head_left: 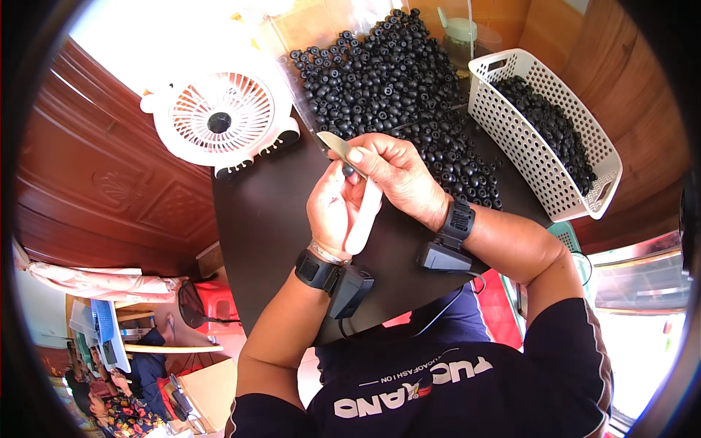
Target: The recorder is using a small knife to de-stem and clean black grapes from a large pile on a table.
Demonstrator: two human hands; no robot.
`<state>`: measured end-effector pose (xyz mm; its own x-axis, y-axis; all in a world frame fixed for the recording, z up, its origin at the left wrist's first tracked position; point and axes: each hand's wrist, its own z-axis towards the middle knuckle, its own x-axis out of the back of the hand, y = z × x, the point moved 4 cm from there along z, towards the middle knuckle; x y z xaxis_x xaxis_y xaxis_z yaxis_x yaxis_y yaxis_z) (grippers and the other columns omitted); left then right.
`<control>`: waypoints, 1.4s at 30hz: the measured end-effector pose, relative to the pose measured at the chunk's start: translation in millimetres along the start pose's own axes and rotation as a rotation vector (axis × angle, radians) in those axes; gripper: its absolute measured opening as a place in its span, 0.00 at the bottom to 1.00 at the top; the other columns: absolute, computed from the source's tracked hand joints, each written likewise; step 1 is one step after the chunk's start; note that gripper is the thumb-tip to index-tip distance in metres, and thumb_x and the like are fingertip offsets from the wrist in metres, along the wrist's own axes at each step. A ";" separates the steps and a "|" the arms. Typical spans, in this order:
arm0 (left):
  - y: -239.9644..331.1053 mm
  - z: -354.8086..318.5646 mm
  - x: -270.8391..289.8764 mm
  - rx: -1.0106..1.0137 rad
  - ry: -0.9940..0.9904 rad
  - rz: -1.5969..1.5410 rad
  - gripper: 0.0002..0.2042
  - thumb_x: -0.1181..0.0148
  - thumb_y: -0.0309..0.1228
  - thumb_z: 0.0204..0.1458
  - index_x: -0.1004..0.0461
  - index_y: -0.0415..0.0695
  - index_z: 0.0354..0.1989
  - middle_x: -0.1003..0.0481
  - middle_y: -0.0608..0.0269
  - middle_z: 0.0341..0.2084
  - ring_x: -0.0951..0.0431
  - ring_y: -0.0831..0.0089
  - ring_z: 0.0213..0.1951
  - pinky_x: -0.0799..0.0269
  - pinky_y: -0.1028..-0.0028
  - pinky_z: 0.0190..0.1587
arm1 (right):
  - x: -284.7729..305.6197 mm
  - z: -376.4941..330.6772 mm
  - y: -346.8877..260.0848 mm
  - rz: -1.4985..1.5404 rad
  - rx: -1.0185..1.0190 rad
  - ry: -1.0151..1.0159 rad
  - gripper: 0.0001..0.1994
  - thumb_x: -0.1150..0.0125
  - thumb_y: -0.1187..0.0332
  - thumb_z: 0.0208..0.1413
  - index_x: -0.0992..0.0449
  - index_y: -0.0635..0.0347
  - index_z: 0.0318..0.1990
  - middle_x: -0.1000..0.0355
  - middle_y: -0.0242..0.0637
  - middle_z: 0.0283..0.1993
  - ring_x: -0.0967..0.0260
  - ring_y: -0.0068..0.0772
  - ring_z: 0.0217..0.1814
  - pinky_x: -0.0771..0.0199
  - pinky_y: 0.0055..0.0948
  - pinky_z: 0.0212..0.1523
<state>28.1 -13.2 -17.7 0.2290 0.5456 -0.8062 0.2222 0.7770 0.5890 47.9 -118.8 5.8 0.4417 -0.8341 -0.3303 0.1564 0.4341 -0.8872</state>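
My right hand [398, 171] is closed on a small knife, thumb pressed along its blade [334, 145]. The knife's pale handle [363, 223] slants down across the palm of my left hand [330, 206]. Between the left fingertips sits a small black round part [348, 170], right against the blade. Some of my left fingers are hidden behind the knife and the right hand. Just beyond both hands, a large heap of similar black round parts [380, 80], many showing a hole, spreads over the dark table [255, 226].
A white fan [219, 122] stands left of the heap. At the right, a white perforated basket [537, 171] holds more black pieces. A clear jar with a pale green lid [460, 31] is behind the heap. Another person [109, 401] sits at lower left, near a red stool [217, 306].
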 end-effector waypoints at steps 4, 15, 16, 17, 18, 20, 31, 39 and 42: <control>-4.3 -1.6 -2.8 -0.012 0.138 0.151 0.13 0.62 0.39 0.61 0.35 0.43 0.33 0.30 0.63 0.26 0.27 0.69 0.25 0.30 0.72 0.28 | -7.6 -6.8 -0.1 -0.015 -0.113 0.083 0.12 0.46 0.62 0.60 0.24 0.63 0.35 0.27 0.29 0.29 0.38 0.11 0.21 0.40 0.13 0.16; -6.0 -0.8 2.9 0.021 0.002 -0.160 0.13 0.58 0.41 0.60 0.31 0.47 0.33 0.29 0.70 0.28 0.27 0.70 0.29 0.33 0.70 0.29 | 2.2 4.7 -3.0 0.092 -0.016 0.014 0.13 0.47 0.62 0.61 0.24 0.64 0.33 0.25 0.34 0.30 0.30 0.17 0.29 0.27 0.21 0.33; -5.3 -1.2 4.0 0.018 -0.017 -0.142 0.13 0.58 0.41 0.59 0.32 0.47 0.32 0.29 0.68 0.28 0.27 0.70 0.29 0.33 0.71 0.29 | 1.4 3.6 -1.4 0.109 -0.024 -0.021 0.13 0.47 0.62 0.61 0.24 0.64 0.35 0.24 0.35 0.32 0.29 0.18 0.30 0.26 0.21 0.34; -4.7 -0.9 5.3 0.016 -0.014 -0.141 0.13 0.58 0.41 0.59 0.32 0.47 0.32 0.29 0.68 0.28 0.27 0.70 0.29 0.33 0.71 0.29 | -0.3 3.0 -0.4 0.126 -0.033 -0.057 0.13 0.47 0.62 0.61 0.24 0.64 0.36 0.24 0.36 0.34 0.28 0.19 0.30 0.25 0.22 0.36; -4.1 0.1 6.8 0.022 0.009 -0.087 0.13 0.58 0.42 0.59 0.32 0.46 0.31 0.29 0.67 0.27 0.27 0.69 0.28 0.33 0.71 0.29 | 0.4 3.5 0.1 0.097 -0.052 -0.030 0.13 0.48 0.62 0.61 0.24 0.65 0.37 0.24 0.35 0.33 0.28 0.19 0.30 0.25 0.21 0.35; -4.0 2.3 8.6 0.033 0.030 -0.035 0.13 0.58 0.42 0.59 0.33 0.46 0.30 0.29 0.66 0.27 0.27 0.69 0.28 0.33 0.71 0.29 | 0.1 2.2 -3.2 0.095 -0.065 -0.041 0.13 0.48 0.62 0.61 0.24 0.65 0.37 0.24 0.35 0.32 0.28 0.19 0.30 0.25 0.21 0.34; -2.9 -2.6 2.1 0.057 0.039 -0.034 0.14 0.57 0.42 0.58 0.34 0.46 0.28 0.29 0.64 0.23 0.28 0.68 0.25 0.33 0.70 0.27 | -0.4 3.4 2.5 0.011 -0.040 -0.039 0.13 0.45 0.61 0.60 0.25 0.62 0.31 0.25 0.37 0.38 0.31 0.17 0.32 0.28 0.20 0.35; -4.3 -3.1 -0.8 0.016 0.193 0.179 0.14 0.57 0.39 0.58 0.37 0.44 0.25 0.30 0.60 0.19 0.29 0.68 0.20 0.32 0.71 0.23 | 1.9 1.5 13.0 -0.011 -0.159 -0.009 0.12 0.46 0.62 0.60 0.25 0.62 0.31 0.26 0.32 0.35 0.34 0.14 0.30 0.30 0.18 0.31; -2.4 2.5 8.0 0.040 0.102 0.050 0.13 0.58 0.40 0.59 0.35 0.44 0.29 0.31 0.62 0.21 0.30 0.69 0.22 0.33 0.71 0.25 | 4.0 4.1 13.1 0.005 -0.159 -0.033 0.13 0.47 0.61 0.61 0.24 0.63 0.40 0.25 0.31 0.34 0.32 0.15 0.30 0.29 0.19 0.33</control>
<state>31.7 -11.5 -25.5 0.1434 0.6139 -0.7762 0.2509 0.7362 0.6286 55.4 -115.1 -5.8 0.4713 -0.8194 -0.3263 0.0132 0.3765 -0.9263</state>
